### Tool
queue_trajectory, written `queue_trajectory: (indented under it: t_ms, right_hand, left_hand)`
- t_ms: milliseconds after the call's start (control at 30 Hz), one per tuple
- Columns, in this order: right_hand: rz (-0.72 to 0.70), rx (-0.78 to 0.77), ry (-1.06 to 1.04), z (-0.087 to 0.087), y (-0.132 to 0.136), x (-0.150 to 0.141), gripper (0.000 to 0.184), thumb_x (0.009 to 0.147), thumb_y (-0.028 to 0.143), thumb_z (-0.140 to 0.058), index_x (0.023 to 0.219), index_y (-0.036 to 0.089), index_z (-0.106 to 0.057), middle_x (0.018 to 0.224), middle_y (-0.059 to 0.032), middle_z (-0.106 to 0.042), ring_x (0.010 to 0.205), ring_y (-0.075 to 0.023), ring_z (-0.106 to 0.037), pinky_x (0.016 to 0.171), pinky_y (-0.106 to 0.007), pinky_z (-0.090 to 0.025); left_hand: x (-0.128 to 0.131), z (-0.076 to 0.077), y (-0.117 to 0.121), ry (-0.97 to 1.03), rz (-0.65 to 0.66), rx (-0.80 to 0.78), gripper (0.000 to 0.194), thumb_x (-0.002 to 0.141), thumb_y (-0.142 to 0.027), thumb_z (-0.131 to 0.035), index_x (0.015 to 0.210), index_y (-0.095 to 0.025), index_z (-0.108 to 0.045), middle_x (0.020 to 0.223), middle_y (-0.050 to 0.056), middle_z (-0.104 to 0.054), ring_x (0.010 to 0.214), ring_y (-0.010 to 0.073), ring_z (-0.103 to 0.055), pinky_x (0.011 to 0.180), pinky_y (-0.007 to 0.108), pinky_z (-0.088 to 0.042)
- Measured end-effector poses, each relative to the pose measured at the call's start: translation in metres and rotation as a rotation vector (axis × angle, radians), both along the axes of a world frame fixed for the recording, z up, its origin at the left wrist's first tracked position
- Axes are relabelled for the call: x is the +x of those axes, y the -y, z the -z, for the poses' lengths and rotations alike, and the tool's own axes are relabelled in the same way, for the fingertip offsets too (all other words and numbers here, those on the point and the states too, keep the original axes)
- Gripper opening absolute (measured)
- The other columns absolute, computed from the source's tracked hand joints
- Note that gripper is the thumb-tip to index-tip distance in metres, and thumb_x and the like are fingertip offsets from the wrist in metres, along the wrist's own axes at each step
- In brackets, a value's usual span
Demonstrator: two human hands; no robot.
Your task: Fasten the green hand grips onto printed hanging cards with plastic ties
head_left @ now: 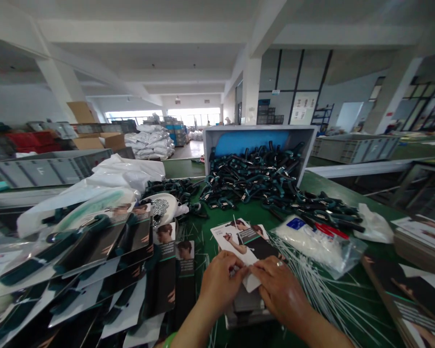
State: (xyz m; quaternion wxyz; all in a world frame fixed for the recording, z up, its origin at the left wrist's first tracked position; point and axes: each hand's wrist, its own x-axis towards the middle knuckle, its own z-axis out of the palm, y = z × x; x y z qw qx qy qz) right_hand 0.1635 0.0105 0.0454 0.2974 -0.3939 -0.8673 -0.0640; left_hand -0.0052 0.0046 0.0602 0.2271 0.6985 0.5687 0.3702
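Several concrete pillars point(251, 89) rise through the white factory hall point(141, 58) on my feed, with stacked white sacks point(150, 142) and grey plastic crates point(47, 169) beyond the green tabletop point(313, 186). On that tabletop, a white-walled carton point(261, 133) lies tipped on its side, facing me, with a heap of black-and-teal hand exercisers point(253, 176) spread out in front of its mouth. To the left of my view's centre, packaged exercisers on printed cards point(76, 256) lie overlapping in a loose pile. To the right sits a clear bag of white plastic ties point(313, 246), and loose white ties point(322, 295) fan across the tabletop just beside the right hand point(281, 290). The printed card point(235, 239), showing a photo of an arm, stands between both hands, above a grey stack point(246, 309) that I can't make out clearly. The left hand point(223, 285) curls narrowly around the card's lower part, while the right hand presses against it from the other side, the two almost touching. A ring point(279, 263) shows on the right hand, and a green wristband point(169, 340) circles the left wrist.
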Motion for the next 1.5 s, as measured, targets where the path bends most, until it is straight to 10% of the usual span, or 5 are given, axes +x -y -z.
queue_trajectory:
  t_ms: [467,600,833,1167,1500]
  right_hand:
    - [-0.362,-0.488,0.220,-0.037,-0.042,0.033,0.025,0.066,0.035,-0.066,0.088,0.024,-0.065,0.100,-0.0002,-0.062,0.089,-0.0166,-0.057,0.077,-0.025,-0.044]
    - [0.390,-0.492,0.247,-0.048,-0.136,0.066,0.027,0.085,0.036,-0.047,0.096,0.019,-0.064,0.094,-0.0054,-0.065,0.086,-0.0174,-0.060,0.076,-0.027,-0.045]
    - [0.598,-0.514,0.328,0.003,-0.233,0.061,0.032,0.086,0.032,-0.052,0.113,0.015,-0.051,0.112,-0.0074,-0.054,0.093,-0.0184,-0.056,0.078,-0.039,-0.048]
    - [0.606,-0.188,0.011,-0.048,-0.225,0.061,0.037,0.093,0.030,-0.029,0.098,0.005,-0.056,0.089,-0.0178,-0.063,0.084,-0.0240,-0.061,0.072,-0.033,-0.044]
    - [0.331,-0.138,-0.431,-0.068,-0.119,0.016,0.057,0.086,0.059,-0.020,0.075,0.017,-0.058,0.046,-0.0011,-0.055,0.046,-0.0147,-0.054,0.048,-0.024,-0.038]
  left_hand:
    - [-0.002,0.055,-0.012,0.075,-0.039,0.143,0.032,0.071,-0.029,-0.061,0.103,-0.025,-0.064,0.125,0.009,-0.053,0.119,0.0277,-0.045,0.097,0.047,-0.037]
    - [-0.007,0.064,-0.017,0.093,0.086,0.103,0.037,0.072,-0.024,-0.060,0.109,-0.027,-0.060,0.122,0.008,-0.056,0.123,0.0272,-0.040,0.100,0.049,-0.033]
    - [-0.007,0.086,-0.025,0.205,0.064,0.142,0.065,0.071,-0.022,-0.060,0.132,-0.026,-0.038,0.144,0.009,-0.027,0.132,0.0274,-0.024,0.106,0.047,-0.023]
    - [-0.016,0.074,-0.022,0.081,0.185,0.024,0.065,0.076,-0.029,-0.057,0.135,-0.031,-0.030,0.146,0.006,-0.020,0.134,0.0272,-0.015,0.107,0.052,-0.015]
    - [-0.017,0.081,-0.025,0.105,0.212,0.083,0.060,0.079,-0.035,-0.054,0.134,-0.029,-0.033,0.146,0.006,-0.022,0.134,0.0261,-0.015,0.107,0.050,-0.015]
